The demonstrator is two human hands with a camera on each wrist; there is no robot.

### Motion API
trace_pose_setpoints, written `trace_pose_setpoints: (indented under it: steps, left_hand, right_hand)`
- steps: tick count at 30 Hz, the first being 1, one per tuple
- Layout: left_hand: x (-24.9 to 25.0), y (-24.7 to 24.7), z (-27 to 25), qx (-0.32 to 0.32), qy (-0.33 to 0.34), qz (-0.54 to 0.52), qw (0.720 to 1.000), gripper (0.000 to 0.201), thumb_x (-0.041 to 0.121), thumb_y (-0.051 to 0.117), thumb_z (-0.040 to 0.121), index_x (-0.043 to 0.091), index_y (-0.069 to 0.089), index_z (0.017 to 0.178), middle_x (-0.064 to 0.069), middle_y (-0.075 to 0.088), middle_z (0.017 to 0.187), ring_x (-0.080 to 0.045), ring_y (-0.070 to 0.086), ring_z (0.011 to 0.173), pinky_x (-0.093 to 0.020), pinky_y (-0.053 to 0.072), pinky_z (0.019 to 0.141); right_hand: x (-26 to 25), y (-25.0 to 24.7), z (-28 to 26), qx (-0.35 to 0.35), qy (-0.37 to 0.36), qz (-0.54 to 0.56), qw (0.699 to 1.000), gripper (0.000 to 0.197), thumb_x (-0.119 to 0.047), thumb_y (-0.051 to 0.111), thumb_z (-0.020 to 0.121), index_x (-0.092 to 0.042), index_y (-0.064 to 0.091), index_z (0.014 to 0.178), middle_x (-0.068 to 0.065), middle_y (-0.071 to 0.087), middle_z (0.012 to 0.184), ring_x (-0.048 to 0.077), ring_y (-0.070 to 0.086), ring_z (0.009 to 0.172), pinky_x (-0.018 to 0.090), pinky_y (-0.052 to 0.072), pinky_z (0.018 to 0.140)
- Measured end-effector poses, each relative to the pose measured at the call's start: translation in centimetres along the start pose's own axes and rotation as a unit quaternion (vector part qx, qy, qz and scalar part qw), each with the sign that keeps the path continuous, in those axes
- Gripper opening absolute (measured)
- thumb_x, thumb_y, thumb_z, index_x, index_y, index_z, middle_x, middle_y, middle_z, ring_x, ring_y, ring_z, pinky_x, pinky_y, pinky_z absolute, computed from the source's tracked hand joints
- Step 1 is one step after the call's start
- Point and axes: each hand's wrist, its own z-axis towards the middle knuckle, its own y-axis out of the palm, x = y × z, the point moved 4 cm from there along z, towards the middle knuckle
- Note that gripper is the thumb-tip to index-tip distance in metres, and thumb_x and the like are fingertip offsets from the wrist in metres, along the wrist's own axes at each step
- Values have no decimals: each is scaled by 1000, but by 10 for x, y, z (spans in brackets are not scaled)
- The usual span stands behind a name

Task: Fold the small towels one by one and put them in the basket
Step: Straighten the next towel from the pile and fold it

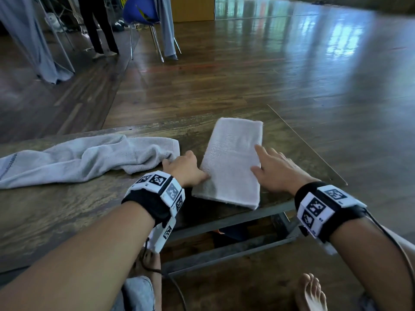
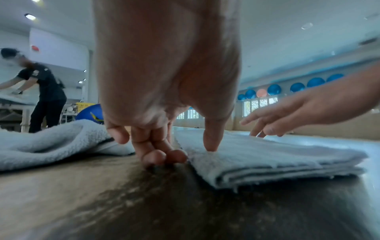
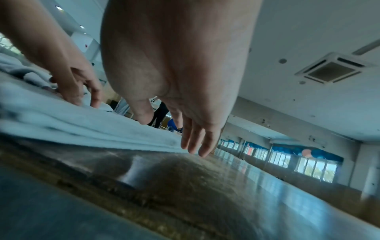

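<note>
A folded white towel [image 1: 231,162] lies as a long rectangle near the right end of the wooden table [image 1: 67,216]. My left hand [image 1: 186,168] is at its left edge: the thumb [image 2: 209,144] presses on top of the folded towel [image 2: 267,159], and the curled fingertips [image 2: 162,156] meet the edge at the tabletop. My right hand [image 1: 269,167] is spread with straight fingers [image 3: 193,142] over the folded towel's [image 3: 82,126] right side. A crumpled grey towel [image 1: 85,158] lies unfolded to the left.
The table's right edge [image 1: 314,153] is just beyond my right hand, and its metal frame [image 1: 224,250] shows below. My bare foot [image 1: 310,292] is on the floor. Far back, a person [image 1: 96,25] stands by a blue chair [image 1: 139,10].
</note>
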Motion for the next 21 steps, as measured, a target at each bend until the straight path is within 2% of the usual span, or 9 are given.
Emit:
trace_pose_setpoints:
  steps: [2, 4, 7, 11, 13, 16, 17, 19, 21]
  left_hand:
    - [3, 1, -3, -37, 17, -51, 998, 59, 46, 65, 86, 11, 41, 128, -6, 63, 115, -27, 59, 111, -46, 41, 103]
    - [8, 2, -5, -73, 62, -70, 993, 61, 34, 66, 86, 16, 34, 135, -5, 64, 107, -25, 63, 100, -42, 50, 92]
    - [9, 5, -10, -128, 112, -31, 985, 82, 12, 69, 82, 35, 17, 142, -2, 58, 100, -19, 62, 83, -34, 52, 72]
    - [10, 9, -15, -133, 148, 7, 980, 84, 3, 68, 78, 53, 29, 132, 3, 40, 112, -16, 56, 88, -32, 52, 69]
    - [11, 7, -15, -110, 171, -36, 978, 74, 4, 69, 79, 51, 40, 129, 2, 39, 111, -17, 58, 91, -31, 55, 76]
    - [11, 2, -15, -69, 214, -101, 969, 53, 15, 72, 82, 43, 57, 124, -3, 38, 112, -14, 54, 97, -15, 47, 81]
    - [11, 1, -14, -55, 222, -118, 966, 43, 17, 73, 84, 40, 63, 119, -3, 38, 113, -12, 52, 96, -14, 46, 82]
    - [14, -2, -14, -15, 233, -150, 961, 23, 22, 72, 87, 30, 72, 109, -5, 41, 114, -13, 53, 96, -23, 49, 90]
    - [18, -6, -13, 43, 244, -180, 952, 16, 28, 70, 91, 22, 75, 104, -5, 48, 113, -18, 57, 99, -31, 49, 94]
  right_hand:
    - [6, 4, 0, -23, -16, 16, 999, 63, -24, 41, 100, -27, 16, 157, 11, 35, 154, 33, 32, 142, 50, 33, 115]
    - [11, 8, -3, -56, -36, 12, 998, 67, -14, 42, 96, -33, 20, 156, 6, 31, 155, 30, 29, 143, 49, 34, 116]
    - [19, 10, -8, -75, -63, 3, 995, 77, -5, 45, 90, -36, 22, 157, -3, 24, 160, 24, 22, 146, 45, 29, 119]
    - [27, 10, -12, -71, -82, 10, 994, 79, 0, 46, 91, -34, 22, 159, -8, 22, 162, 20, 23, 144, 36, 24, 120]
    - [27, 11, -14, -68, -91, 17, 993, 77, -1, 46, 93, -34, 24, 159, -9, 23, 161, 19, 24, 144, 34, 24, 120]
    - [27, 11, -15, -66, -98, 34, 992, 75, -1, 47, 94, -34, 27, 158, -9, 26, 159, 19, 24, 145, 35, 25, 121]
    - [28, 10, -15, -66, -100, 37, 992, 75, 1, 47, 94, -34, 27, 158, -8, 26, 159, 19, 24, 145, 35, 25, 121]
    - [28, 7, -16, -66, -106, 47, 991, 77, 3, 49, 92, -32, 29, 157, -5, 27, 158, 20, 27, 145, 31, 28, 119]
    - [29, 4, -16, -70, -110, 65, 989, 77, 1, 53, 90, -31, 30, 157, -1, 25, 158, 21, 30, 144, 28, 33, 114]
